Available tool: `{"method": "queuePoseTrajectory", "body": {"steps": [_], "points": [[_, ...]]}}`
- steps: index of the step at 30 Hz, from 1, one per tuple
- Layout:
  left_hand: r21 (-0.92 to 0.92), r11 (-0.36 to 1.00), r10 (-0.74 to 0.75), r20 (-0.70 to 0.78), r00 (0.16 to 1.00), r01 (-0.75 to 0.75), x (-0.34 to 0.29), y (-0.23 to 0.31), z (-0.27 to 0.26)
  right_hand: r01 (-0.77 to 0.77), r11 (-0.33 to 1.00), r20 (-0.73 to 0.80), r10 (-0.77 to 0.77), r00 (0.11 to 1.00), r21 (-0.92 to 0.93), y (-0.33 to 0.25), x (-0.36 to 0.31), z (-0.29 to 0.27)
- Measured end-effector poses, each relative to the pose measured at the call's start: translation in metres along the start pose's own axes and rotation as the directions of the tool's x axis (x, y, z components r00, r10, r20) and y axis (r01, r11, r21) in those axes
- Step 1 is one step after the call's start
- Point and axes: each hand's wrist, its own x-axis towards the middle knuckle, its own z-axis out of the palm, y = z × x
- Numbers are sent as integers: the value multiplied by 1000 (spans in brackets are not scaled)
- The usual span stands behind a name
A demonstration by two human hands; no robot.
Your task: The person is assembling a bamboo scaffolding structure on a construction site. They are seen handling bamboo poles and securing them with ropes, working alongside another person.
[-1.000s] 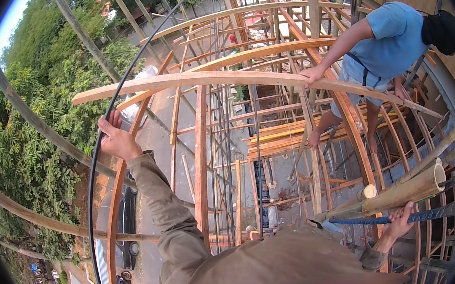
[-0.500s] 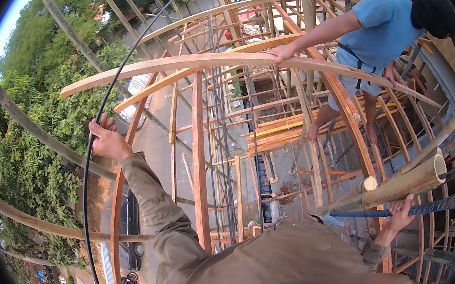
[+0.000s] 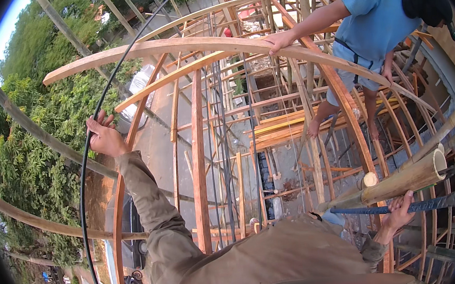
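Note:
My left hand (image 3: pixel 106 137), at the end of an outstretched arm, is closed on a long, thin black rod (image 3: pixel 83 185) that runs from the top of the view to the lower edge. Whether it is a steel bar or a cable I cannot tell. At the right, my right hand (image 3: pixel 397 216) grips a dark blue, bar-like piece (image 3: pixel 428 204) just under a thick bamboo pole (image 3: pixel 409 178). Ahead, a co-worker in a blue shirt (image 3: pixel 378 21) holds a long wooden beam (image 3: pixel 189 45) with both hands.
Upright and sloping timbers (image 3: pixel 199 161) and bamboo poles (image 3: pixel 32 126) form a frame around me. Stacked planks (image 3: pixel 276 131) lie below the co-worker. Far beneath are a paved ground (image 3: pixel 180 169) and a dark vehicle (image 3: pixel 132 229). Trees (image 3: pixel 37 178) stand at left.
The co-worker's wooden beam has shifted left and its left end sits slightly higher. The co-worker leans a little further left. My hands keep their holds, with the left nearly in place.

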Motion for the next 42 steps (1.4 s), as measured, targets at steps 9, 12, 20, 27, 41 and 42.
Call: {"method": "queuePoseTrajectory", "body": {"steps": [9,12,20,27,41,42], "points": [[51,998,36,42,998,-38,-1,6,3,6,1000,-30,-5,1000,10,-1,-4,3],[77,997,3,-3,1000,-3,2,10,2,-3,1000,-4,3,1000,15,-2,-5,4],[108,993,40,30,999,-43,-3,6,-2,-3,1000,-38,3,999,-5,-1,-5,4],[166,986,-22,3,1000,22,-6,5,-4,-9,999,7,9,1000,45,-1,-4,4],[151,988,-20,-7,1000,21,-1,-10,-15,-3,1000,-19,3,1000,-30,-5,-5,4],[143,989,-29,0,1000,29,-1,-11,-15,-24,1000,-6,24,1000,-4,-5,-5,4]]}}
